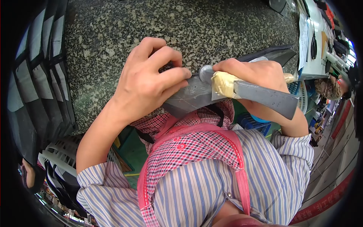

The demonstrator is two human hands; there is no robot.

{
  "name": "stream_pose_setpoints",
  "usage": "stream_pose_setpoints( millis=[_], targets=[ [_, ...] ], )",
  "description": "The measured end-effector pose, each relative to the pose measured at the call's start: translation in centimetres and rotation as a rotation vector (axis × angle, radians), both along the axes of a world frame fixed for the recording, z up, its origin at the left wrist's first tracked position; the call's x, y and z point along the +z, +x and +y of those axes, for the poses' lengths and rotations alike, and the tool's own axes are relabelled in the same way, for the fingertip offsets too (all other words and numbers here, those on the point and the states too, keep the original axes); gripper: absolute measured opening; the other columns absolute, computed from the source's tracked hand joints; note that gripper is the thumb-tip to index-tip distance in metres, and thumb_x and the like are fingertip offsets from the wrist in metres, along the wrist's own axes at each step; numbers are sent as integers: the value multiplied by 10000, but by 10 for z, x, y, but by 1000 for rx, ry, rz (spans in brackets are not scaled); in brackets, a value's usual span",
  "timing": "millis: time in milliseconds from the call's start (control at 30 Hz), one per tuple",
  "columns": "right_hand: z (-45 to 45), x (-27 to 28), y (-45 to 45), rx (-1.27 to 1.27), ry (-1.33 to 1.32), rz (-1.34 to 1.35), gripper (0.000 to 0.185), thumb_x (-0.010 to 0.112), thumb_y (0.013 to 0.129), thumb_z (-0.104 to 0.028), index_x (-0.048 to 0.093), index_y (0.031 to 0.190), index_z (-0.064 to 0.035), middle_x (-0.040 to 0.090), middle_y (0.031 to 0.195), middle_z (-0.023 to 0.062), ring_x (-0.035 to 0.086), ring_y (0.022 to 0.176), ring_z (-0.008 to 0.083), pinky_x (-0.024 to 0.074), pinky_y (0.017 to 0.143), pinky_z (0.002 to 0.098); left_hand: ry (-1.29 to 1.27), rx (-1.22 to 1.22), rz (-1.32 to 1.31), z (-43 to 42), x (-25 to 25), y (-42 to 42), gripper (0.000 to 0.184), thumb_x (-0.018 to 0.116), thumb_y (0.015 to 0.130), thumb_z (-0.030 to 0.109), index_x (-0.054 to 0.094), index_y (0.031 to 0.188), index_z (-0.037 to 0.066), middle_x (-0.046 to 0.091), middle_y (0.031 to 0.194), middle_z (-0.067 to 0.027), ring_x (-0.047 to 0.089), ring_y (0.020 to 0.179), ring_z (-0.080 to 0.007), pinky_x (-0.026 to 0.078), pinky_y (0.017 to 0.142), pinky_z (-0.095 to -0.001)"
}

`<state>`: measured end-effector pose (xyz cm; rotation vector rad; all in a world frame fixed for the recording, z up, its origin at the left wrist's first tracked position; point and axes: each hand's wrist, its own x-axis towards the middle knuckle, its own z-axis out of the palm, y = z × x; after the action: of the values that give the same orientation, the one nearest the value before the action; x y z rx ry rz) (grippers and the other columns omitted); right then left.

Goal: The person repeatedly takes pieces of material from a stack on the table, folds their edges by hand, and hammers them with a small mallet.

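Note:
My left hand (145, 81) has its fingers curled, thumb and fingertips pinching the upper edge of a dark grey, flat leather-like piece (193, 94) at the near edge of the stone worktop. My right hand (261, 75) is wrapped round a hammer (266, 98) with a round metal face, yellowish tape at its middle and a long flat grey end. The round face lies against or just over the piece, right of my left fingertips; contact is unclear. Part of the wooden handle shows beyond my right hand.
Overlapping dark pieces with grey panels (36, 87) line the worktop's left side. The speckled stone worktop (113, 22) has another dark piece (278, 5) at its far edge. Baskets stand below on both sides. Another person's arm (28, 174) shows at lower left.

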<state>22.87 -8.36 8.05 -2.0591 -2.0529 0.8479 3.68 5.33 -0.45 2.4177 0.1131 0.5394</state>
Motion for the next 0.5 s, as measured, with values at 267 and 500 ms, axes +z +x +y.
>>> stream_pose_setpoints(
  millis=[267,500],
  targets=[
    [1,-5,-12,29,21,-67,418,729,665,-171,644,1071,-129,679,775,91,667,663,252,500,586,348,333,64,0,-10,0,-7,148,609,691,203,651,832,184,572,886,17,558,970,-214,401,880,-430],
    [5,1,0,-10,110,-32,373,690,680,-128,626,1047,-118,668,751,87,654,649,267,476,561,357,103,165,31,-13,4,-9,210,777,608,168,680,793,148,594,899,3,535,992,-270,398,850,-441]
  ],
)
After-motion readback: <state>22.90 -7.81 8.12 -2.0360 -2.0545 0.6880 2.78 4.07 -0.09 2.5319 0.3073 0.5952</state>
